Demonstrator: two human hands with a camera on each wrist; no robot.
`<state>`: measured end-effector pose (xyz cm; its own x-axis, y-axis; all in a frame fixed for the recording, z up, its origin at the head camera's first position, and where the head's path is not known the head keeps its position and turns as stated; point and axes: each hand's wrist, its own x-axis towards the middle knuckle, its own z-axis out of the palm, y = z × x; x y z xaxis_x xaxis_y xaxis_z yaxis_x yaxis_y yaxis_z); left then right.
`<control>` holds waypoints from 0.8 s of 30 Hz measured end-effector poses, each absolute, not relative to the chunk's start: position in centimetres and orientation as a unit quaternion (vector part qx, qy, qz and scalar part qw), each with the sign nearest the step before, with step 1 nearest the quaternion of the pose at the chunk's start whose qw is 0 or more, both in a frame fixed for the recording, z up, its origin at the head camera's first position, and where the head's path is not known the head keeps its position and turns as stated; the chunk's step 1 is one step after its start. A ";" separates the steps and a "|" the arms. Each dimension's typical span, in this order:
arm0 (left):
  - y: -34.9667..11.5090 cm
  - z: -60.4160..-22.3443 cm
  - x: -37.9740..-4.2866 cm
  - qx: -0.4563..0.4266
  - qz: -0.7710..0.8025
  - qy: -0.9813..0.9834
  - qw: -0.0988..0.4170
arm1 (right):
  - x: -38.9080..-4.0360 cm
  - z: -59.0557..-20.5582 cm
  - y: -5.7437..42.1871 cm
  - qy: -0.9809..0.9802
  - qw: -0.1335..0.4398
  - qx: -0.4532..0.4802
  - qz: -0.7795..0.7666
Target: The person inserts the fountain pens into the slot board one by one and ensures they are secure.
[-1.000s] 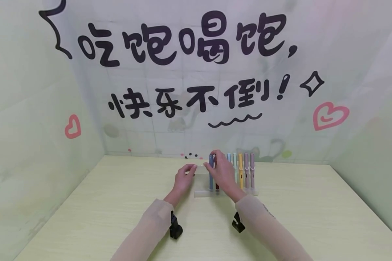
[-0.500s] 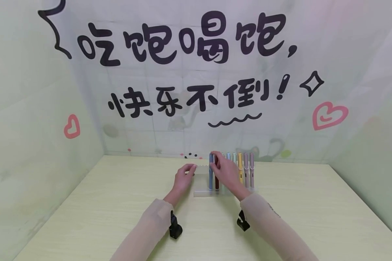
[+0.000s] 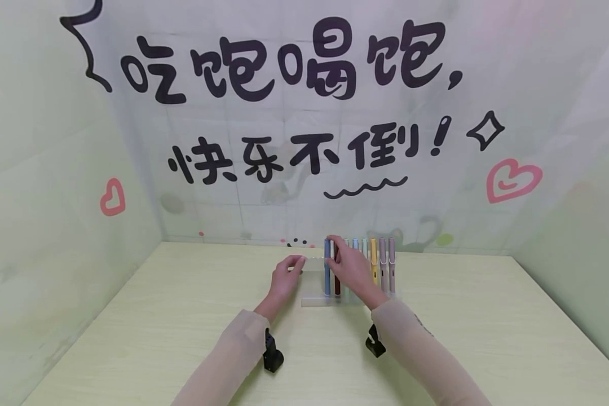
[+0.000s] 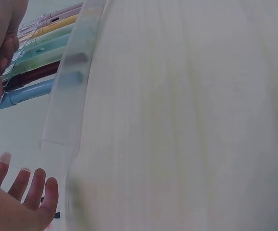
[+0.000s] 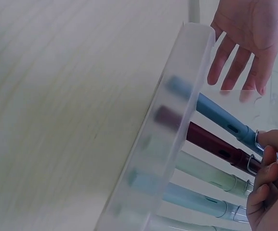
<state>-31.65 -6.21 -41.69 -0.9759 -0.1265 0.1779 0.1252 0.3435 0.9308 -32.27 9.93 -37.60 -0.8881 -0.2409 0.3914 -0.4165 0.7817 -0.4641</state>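
A clear pen rack (image 3: 314, 301) stands on the table and bears a row of upright pens. My left hand (image 3: 285, 280) pinches the left end of its upper clear plate between thumb and fingers. At the row's left end is a blue pen (image 5: 223, 118), its foot in the frosted base (image 5: 189, 62). My right hand (image 3: 354, 269) pinches this pen near its cap, the thumb over the clip in the right wrist view and the index finger at the top. Beside it stands a dark red pen (image 5: 213, 142), its cap end partly hidden by my right fingers.
Farther right in the rack are light green and light blue pens (image 5: 191, 197), a yellow pen (image 3: 374, 259) and two purple pens (image 3: 392, 265). The pale wood table (image 3: 208, 316) reaches a printed cloth backdrop (image 3: 233, 220) behind, with cloth walls at both sides.
My right hand has shifted slightly right, and its thumb has come from the plate left of the blue pen onto that pen. The left hand and the rack have stayed put.
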 end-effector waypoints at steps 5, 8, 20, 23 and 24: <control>-6.3 -41.6 -31.7 -0.001 -0.573 -0.812 0.108 | -32.4 -37.5 9.9 -0.933 0.155 0.168 0.278; -6.3 -41.5 -31.7 -0.005 -0.572 -0.813 0.108 | -32.5 -37.5 9.9 -0.932 0.157 0.169 0.280; -6.5 -41.2 -31.9 -0.010 -0.570 -0.817 0.091 | -32.2 -37.7 11.9 -0.897 0.226 0.199 0.323; -6.9 -41.3 -31.8 -0.020 -0.562 -0.823 0.086 | -31.8 -37.7 12.9 -0.895 0.230 0.200 0.326; -7.0 -41.3 -31.8 -0.023 -0.560 -0.824 0.085 | -31.6 -37.7 13.3 -0.895 0.228 0.201 0.327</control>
<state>-31.80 -7.01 -41.26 -0.9845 -0.0566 0.1660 0.1335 0.3720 0.9186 -31.64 13.25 -37.71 -0.8154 -0.2100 0.5394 -0.5084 0.7054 -0.4939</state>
